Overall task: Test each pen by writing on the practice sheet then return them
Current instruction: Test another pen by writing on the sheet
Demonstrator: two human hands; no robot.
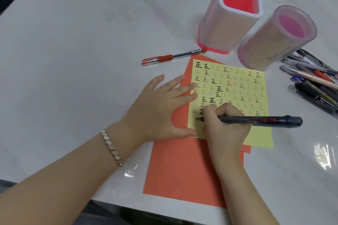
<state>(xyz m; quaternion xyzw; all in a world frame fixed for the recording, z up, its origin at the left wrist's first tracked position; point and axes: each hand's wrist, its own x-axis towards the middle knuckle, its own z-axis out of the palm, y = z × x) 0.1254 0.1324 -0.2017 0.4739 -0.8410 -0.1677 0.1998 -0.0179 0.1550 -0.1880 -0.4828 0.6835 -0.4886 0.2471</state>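
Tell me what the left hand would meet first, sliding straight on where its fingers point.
The left hand already touches the sheet; beyond it, probably the round holder, though depth is unclear.

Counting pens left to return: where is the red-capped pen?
In the head view, the red-capped pen lies on the table beyond the practice sheet, left of the square holder, one end at its base.

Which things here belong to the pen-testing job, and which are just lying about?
Job: yellow sheet; dark pen in the right hand; left hand steadying the sheet; red pen; pen pile; square holder; round holder.
Lying about: orange paper under the sheet; bracelet.
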